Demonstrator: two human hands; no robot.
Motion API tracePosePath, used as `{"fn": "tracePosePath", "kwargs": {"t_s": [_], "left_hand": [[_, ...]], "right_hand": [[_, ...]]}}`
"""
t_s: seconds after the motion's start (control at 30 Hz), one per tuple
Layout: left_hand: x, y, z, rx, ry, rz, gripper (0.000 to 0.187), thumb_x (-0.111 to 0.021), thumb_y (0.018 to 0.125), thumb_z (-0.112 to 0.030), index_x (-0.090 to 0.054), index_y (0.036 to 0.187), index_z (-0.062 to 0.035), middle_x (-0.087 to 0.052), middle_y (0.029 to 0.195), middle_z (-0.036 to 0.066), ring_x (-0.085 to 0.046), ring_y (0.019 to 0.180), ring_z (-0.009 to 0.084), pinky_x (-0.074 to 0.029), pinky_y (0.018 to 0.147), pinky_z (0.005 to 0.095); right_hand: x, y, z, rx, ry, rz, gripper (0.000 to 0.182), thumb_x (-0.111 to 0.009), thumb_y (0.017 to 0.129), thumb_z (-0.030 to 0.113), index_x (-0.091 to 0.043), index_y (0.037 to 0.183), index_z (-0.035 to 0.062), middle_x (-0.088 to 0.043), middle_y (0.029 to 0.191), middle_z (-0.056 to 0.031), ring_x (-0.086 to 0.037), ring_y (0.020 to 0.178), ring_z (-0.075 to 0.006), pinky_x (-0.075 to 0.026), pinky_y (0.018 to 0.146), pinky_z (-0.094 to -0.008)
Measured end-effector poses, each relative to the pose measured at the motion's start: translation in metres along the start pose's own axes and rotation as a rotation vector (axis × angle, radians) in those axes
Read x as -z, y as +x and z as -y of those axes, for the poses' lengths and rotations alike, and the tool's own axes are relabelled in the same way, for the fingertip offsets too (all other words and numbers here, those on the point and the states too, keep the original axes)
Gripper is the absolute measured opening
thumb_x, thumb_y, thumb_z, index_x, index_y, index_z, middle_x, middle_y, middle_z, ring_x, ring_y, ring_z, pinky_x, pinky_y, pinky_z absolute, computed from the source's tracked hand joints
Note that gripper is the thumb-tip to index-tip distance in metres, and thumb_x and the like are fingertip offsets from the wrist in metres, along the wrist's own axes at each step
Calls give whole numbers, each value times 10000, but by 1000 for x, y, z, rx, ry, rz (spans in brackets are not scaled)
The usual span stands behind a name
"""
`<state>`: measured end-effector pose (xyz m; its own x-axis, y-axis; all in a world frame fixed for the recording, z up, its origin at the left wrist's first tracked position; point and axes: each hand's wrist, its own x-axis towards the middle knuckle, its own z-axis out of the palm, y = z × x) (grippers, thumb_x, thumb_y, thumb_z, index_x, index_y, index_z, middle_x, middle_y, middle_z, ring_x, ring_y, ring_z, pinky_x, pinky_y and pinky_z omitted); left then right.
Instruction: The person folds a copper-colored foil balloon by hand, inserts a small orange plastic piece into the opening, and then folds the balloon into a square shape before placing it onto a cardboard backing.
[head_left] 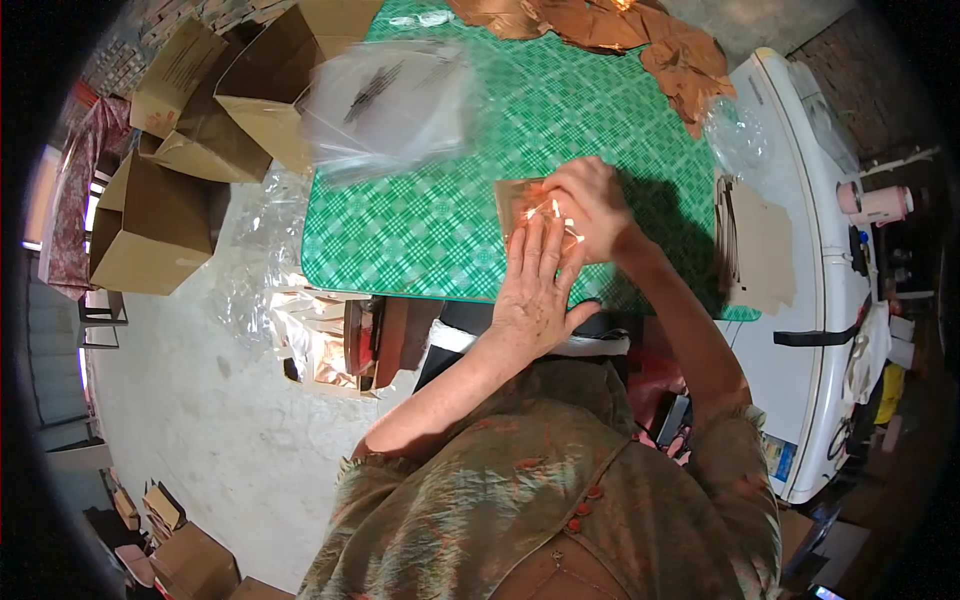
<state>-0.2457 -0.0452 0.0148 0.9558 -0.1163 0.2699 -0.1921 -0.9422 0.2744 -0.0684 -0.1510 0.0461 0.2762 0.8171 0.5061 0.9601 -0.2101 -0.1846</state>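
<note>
On the green checked tablecloth (400, 240) lies a small shiny orange-brown packet (520, 197), near the table's front edge. My left hand (535, 290) rests flat on its lower part, fingers stretched out and slightly apart. Over the packet's upper right side is my right hand (592, 205), its fingers curled down against it. Whether those fingers pinch the wrapping is too small to tell. A stack of clear plastic sheets or bags (400, 110), blurred, sits at the table's back left.
Open cardboard boxes (160, 225) stand left of the table. Crumpled brown paper (600, 30) lies along the back. Flat cardboard pieces (760, 245) and clear plastic (738, 135) are at the right, beside a white appliance (810, 300). Below the table's front edge is a box of shiny wrapping (325, 340).
</note>
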Motion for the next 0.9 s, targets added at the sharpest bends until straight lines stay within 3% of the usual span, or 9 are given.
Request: {"fn": "tracePosePath", "kwargs": {"t_s": [0.03, 0.13, 0.23, 0.4, 0.43, 0.63, 0.83, 0.9], "left_hand": [[0, 0, 0, 6, -3, 4, 872, -563, 969, -681, -453, 1589, -76, -248, 1688, 298, -175, 1586, 487, -149, 1283, 610], [-1, 0, -1, 21, -14, 19, 868, -557, 978, -672, -432, 1608, -88, -237, 1701, 282, -168, 1590, 485, -150, 1283, 608], [1, 1, -2, 24, -23, 21, 849, -550, 990, -656, -432, 1609, -86, -242, 1701, 278, -163, 1592, 484, -147, 1283, 607], [0, 1, -2, 15, 3, 15, 796, -532, 1021, -608, -437, 1600, -70, -265, 1691, 283, -162, 1593, 482, -142, 1283, 609], [-1, 1, -2, -3, -14, -41, 775, -562, 1003, -566, -462, 1577, -55, -305, 1665, 299, -217, 1565, 509, -146, 1277, 624], [-2, 1, 0, -6, -40, -48, 749, -627, 996, -363, -381, 1595, 14, -295, 1669, 299, -218, 1571, 506, -172, 1273, 619], [12, 6, 7, 36, -294, -153, 742, -646, 991, -320, -381, 1589, 32, -392, 1600, 309, -350, 1505, 493, -266, 1251, 583], [23, 11, 12, -1, -233, -138, 744, -653, 988, -318, -387, 1582, 42, -406, 1596, 297, -372, 1492, 482, -279, 1248, 568]], "right_hand": [[3, -1, -3, 83, -6, -76, 188, -641, 930, 69, -651, 1118, 66, -655, 1140, -103, -601, 1087, -337, -454, 960, -425], [23, -17, 8, -162, 45, -149, 234, -650, 913, 68, -657, 1143, 28, -689, 1155, -120, -612, 1199, -360, -445, 1069, -491], [23, -54, 7, -97, 108, -178, 284, -667, 954, 133, -649, 1193, -18, -671, 1292, -136, -573, 1312, -362, -397, 1157, -496], [32, -67, 41, -188, -40, 147, 562, -627, 1019, 261, -509, 1494, -15, -494, 1587, -161, -405, 1516, -349, -267, 1251, -533], [31, -68, 43, -183, -73, 192, 617, -617, 1027, 284, -468, 1547, -11, -455, 1628, -161, -370, 1547, -342, -240, 1263, -544], [26, -68, 46, -253, -101, 285, 736, -603, 1020, 412, -402, 1598, 3, -369, 1690, -139, -273, 1600, -294, -144, 1298, -555], [22, -69, 45, -277, -199, 383, 768, -610, 999, 409, -380, 1603, -8, -306, 1721, -121, -193, 1625, -270, -100, 1315, -553], [22, -69, 45, -287, -217, 414, 774, -606, 996, 404, -366, 1609, -5, -296, 1726, -118, -186, 1626, -269, -94, 1317, -553]]}}
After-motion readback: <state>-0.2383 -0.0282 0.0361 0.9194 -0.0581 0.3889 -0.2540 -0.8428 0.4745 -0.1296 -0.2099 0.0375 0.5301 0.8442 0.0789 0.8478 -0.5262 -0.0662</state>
